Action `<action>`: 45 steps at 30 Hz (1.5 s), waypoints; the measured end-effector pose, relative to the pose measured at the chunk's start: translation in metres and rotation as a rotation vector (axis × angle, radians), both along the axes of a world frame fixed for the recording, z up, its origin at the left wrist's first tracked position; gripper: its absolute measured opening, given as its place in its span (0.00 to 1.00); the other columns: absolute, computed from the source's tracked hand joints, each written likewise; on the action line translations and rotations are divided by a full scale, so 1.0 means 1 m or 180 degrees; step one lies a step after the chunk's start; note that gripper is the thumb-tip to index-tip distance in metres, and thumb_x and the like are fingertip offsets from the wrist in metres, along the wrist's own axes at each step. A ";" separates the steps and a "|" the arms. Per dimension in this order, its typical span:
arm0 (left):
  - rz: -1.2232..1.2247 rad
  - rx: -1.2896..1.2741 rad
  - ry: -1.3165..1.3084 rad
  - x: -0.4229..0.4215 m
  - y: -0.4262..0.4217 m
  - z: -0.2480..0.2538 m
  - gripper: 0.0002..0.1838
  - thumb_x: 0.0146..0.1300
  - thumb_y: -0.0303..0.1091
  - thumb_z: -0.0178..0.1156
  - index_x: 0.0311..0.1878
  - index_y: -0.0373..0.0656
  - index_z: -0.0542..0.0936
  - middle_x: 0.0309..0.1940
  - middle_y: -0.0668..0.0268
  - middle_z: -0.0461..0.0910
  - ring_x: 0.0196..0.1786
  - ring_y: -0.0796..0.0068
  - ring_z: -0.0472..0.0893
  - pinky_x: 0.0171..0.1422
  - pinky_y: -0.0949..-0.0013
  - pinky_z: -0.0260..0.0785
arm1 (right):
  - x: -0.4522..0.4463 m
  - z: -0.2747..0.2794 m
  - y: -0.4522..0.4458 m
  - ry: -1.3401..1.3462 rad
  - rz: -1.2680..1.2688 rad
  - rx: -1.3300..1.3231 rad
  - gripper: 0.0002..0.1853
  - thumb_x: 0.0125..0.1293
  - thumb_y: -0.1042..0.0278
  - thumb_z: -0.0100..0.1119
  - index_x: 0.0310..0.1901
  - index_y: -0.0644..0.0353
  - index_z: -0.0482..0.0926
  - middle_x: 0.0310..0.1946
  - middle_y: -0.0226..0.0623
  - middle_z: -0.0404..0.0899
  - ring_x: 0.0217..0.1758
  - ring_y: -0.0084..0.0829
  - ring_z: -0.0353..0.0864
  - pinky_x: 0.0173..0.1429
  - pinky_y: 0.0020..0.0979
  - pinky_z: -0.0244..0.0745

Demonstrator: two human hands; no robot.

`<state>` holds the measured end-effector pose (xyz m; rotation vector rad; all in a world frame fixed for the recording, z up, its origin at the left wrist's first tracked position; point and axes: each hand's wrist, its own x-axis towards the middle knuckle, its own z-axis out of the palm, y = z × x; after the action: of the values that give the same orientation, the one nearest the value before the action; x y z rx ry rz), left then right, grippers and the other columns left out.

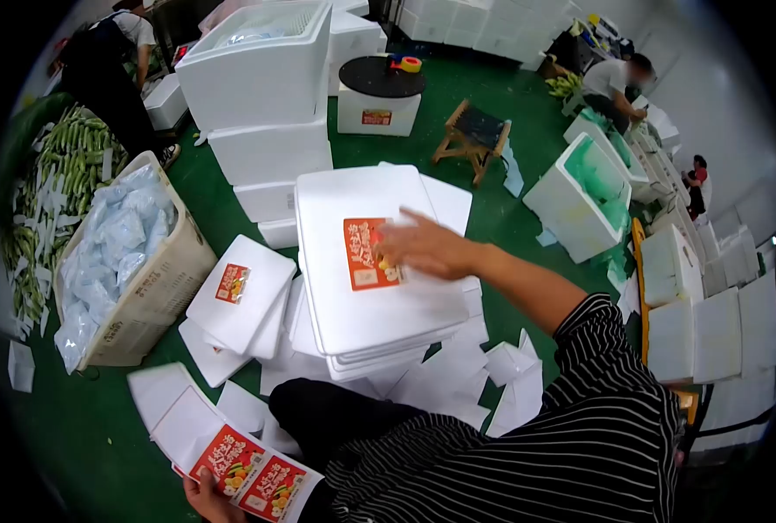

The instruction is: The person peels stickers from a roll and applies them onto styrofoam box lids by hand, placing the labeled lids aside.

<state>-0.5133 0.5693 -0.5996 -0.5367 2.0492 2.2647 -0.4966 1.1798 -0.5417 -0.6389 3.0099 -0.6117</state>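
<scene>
So from my end, on the head cam, the left hand is down at the bottom, pinching a strip of red stickers by its edge, fingers closed on it. The right hand is open with its fingers stretched out over a red sticker on the top white lid, covering part of the right side. It's motion-blurred, so I can't tell how hard it's pressing, if at all. That sticker sits around the middle of the lid, which tops a pile right in front of me. Just left there's a messier lid pile, also with a red sticker on top, then a crate full of bluish plastic bags. White paper scraps litter the green floor.
</scene>
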 end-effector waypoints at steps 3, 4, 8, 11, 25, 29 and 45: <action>-0.0022 0.0166 0.0017 -0.002 0.002 -0.006 0.19 0.68 0.29 0.62 0.59 0.33 0.74 0.46 0.54 0.85 0.41 0.67 0.87 0.46 0.65 0.83 | -0.035 -0.006 -0.024 0.0287 -0.0813 0.0829 0.26 0.79 0.49 0.40 0.73 0.48 0.67 0.80 0.27 0.56 0.85 0.34 0.39 0.84 0.57 0.33; -0.0065 0.0165 0.0002 -0.001 0.007 -0.003 0.19 0.68 0.29 0.63 0.59 0.33 0.74 0.46 0.55 0.85 0.41 0.67 0.87 0.46 0.65 0.82 | -0.040 -0.038 -0.022 0.0103 -0.0844 0.0898 0.28 0.79 0.47 0.40 0.75 0.47 0.63 0.81 0.28 0.52 0.86 0.34 0.38 0.84 0.57 0.33; 0.0064 -0.0001 0.0045 0.005 -0.004 -0.009 0.21 0.64 0.31 0.68 0.57 0.32 0.75 0.45 0.55 0.85 0.41 0.68 0.87 0.46 0.67 0.82 | -0.078 -0.018 -0.001 -0.0747 -0.1237 0.0282 0.40 0.73 0.37 0.48 0.79 0.49 0.53 0.82 0.34 0.46 0.84 0.40 0.44 0.83 0.54 0.38; 0.0114 0.0083 -0.0014 0.004 0.023 0.014 0.19 0.63 0.24 0.65 0.57 0.29 0.77 0.45 0.56 0.85 0.41 0.70 0.85 0.48 0.70 0.78 | -0.096 -0.018 0.048 0.0426 -0.2741 0.1346 0.50 0.64 0.28 0.58 0.77 0.54 0.57 0.76 0.50 0.59 0.79 0.49 0.57 0.81 0.46 0.51; 0.0501 0.0440 0.0193 0.010 0.015 0.020 0.17 0.59 0.23 0.68 0.51 0.31 0.79 0.42 0.57 0.86 0.40 0.71 0.86 0.48 0.69 0.80 | -0.198 0.054 0.009 -0.1777 -0.2047 -0.0422 0.41 0.64 0.32 0.61 0.62 0.66 0.74 0.52 0.47 0.80 0.55 0.39 0.79 0.61 0.35 0.73; 0.0621 0.0352 0.0199 0.011 0.013 0.020 0.16 0.60 0.22 0.67 0.52 0.31 0.79 0.43 0.58 0.86 0.41 0.70 0.86 0.48 0.67 0.80 | -0.244 0.025 -0.073 -0.2354 -0.2051 -0.0335 0.37 0.71 0.37 0.54 0.64 0.67 0.72 0.58 0.48 0.77 0.65 0.40 0.74 0.64 0.43 0.73; 0.0618 0.0747 0.0766 0.003 0.007 -0.006 0.10 0.69 0.28 0.63 0.49 0.31 0.81 0.45 0.59 0.85 0.43 0.74 0.84 0.50 0.72 0.77 | -0.097 -0.030 -0.365 -0.2162 0.0215 -0.2339 0.25 0.69 0.55 0.65 0.56 0.65 0.71 0.45 0.49 0.84 0.49 0.38 0.85 0.57 0.39 0.78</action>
<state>-0.5104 0.5761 -0.6060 -0.4864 1.8556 2.7593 -0.5940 0.8150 -0.5722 -0.4003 2.0849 -1.5668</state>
